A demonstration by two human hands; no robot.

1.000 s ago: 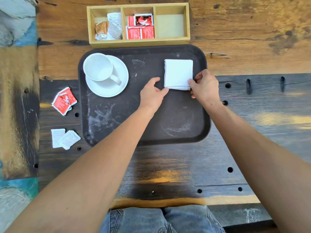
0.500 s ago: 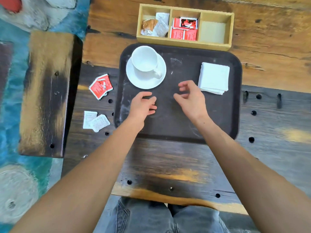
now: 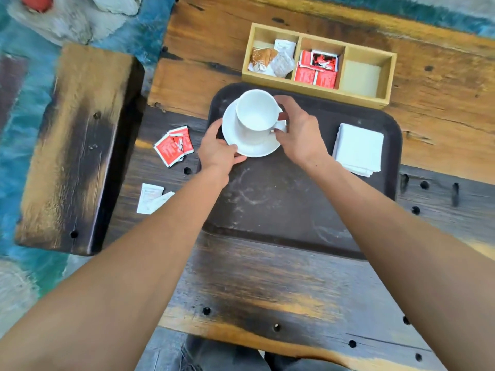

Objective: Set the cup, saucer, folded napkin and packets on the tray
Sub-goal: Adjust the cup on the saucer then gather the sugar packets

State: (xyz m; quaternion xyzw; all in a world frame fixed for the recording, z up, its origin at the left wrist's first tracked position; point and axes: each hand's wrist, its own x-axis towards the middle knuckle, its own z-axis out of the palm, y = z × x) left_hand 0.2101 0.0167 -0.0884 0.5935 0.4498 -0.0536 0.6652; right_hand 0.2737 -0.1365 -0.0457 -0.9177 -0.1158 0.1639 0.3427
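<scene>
White cup [image 3: 257, 111] on its saucer [image 3: 251, 145], far-left corner of the tray [image 3: 267, 204].
Left hand [image 3: 218, 149] grips the saucer rim, right hand [image 3: 301, 129] pinches the cup handle — napkin [image 3: 359, 148] lies far right.

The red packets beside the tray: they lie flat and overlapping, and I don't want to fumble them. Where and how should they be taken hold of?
The red paper packets lie flat on the dark wooden table, left of the dark plastic tray, too thin to pinch from above. Probably best to come from the left with the left hand, slip fingers under the raised overlapping edge, and pinch the stack there.
</scene>
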